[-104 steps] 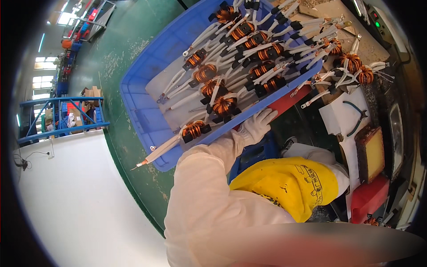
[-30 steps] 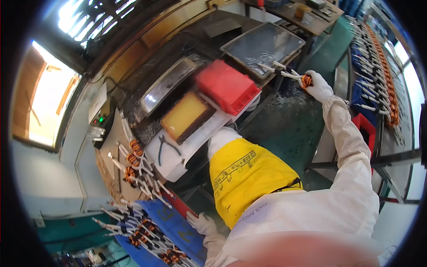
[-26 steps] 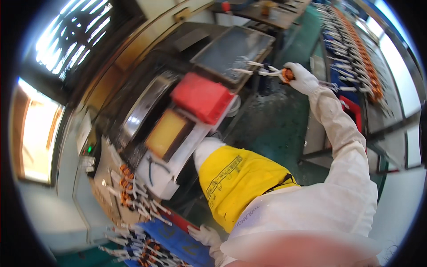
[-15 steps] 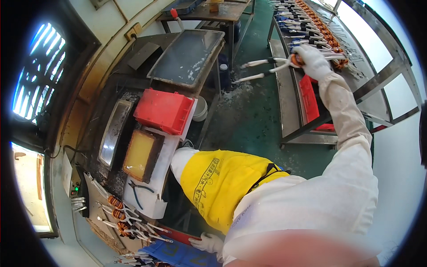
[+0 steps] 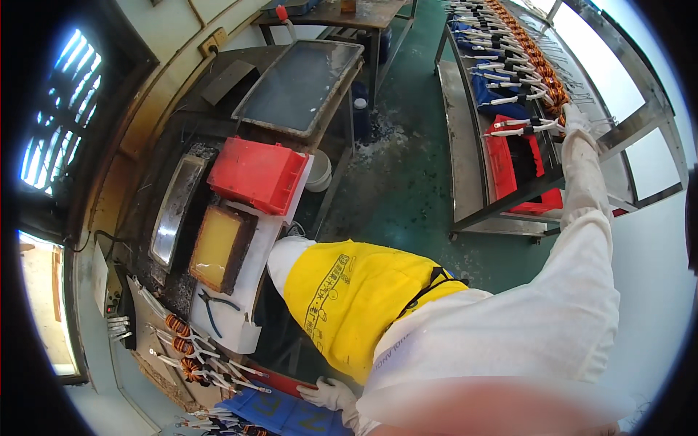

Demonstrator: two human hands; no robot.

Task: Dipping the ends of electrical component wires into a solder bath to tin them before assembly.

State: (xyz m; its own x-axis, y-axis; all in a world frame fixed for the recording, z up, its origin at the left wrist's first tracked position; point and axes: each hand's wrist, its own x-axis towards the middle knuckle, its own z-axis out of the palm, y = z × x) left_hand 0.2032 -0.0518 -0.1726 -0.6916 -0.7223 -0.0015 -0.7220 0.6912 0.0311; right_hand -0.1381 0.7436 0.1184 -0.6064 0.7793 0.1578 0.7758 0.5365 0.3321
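The copper coil [image 5: 560,120] was in the upper right of the frame, touching your right hand [image 5: 577,120] on its left side. Its white wires [image 5: 525,128] pointed left, over the red bin [image 5: 500,156]. I could not tell if your fingers pinched it. The coil row [image 5: 537,59] ran up above. Your left hand [image 5: 329,394], fingers spread, was far away by the blue bin [image 5: 289,416], bottom middle.

Orange wound coil [image 5: 560,120] partly covered by right hand [image 5: 577,122]; white, black-sleeved leads [image 5: 512,132] extended to that hand's left. Blue bin [image 5: 291,416], loaded with similar coils [image 5: 252,430], seen beside left hand [image 5: 329,394].
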